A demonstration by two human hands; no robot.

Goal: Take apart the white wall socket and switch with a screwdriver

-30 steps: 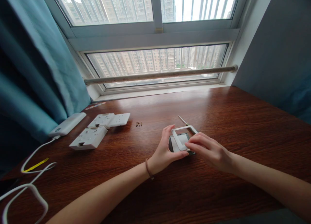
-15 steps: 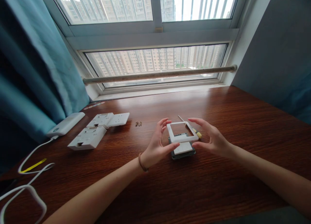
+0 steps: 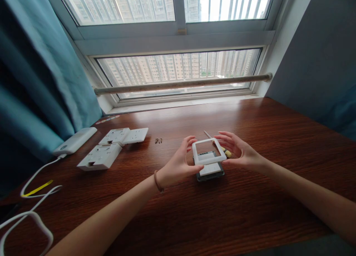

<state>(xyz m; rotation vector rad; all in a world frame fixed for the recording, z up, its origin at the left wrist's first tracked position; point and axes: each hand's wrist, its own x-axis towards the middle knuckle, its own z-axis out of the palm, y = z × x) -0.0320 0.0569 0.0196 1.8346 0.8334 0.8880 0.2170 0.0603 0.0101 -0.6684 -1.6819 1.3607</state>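
Note:
A white rectangular frame, like a switch cover frame (image 3: 209,160), is held up between my two hands, tilted toward me. My left hand (image 3: 182,159) grips its left side, fingers at the far corner and thumb at the near one. On the right side, my right hand (image 3: 240,150) has its fingers and thumb around the edge. Below the frame lies a switch panel (image 3: 210,169) with a white face and dark grey surround, partly hidden by the frame. A screwdriver (image 3: 207,134) with a yellow handle rests behind, partly covered by my right hand.
Several small screws (image 3: 158,140) lie left of my hands. Farther left are white mounting boxes (image 3: 100,158) and a white socket panel (image 3: 136,136). A white power bank (image 3: 75,141) with a white cable (image 3: 41,167) sits by the curtain (image 3: 55,70), near a yellow strip (image 3: 38,188).
My right hand has closed in, its fingers and thumb now at the frame's right edge. The frame has tilted slightly. The switch panel below stays in place.

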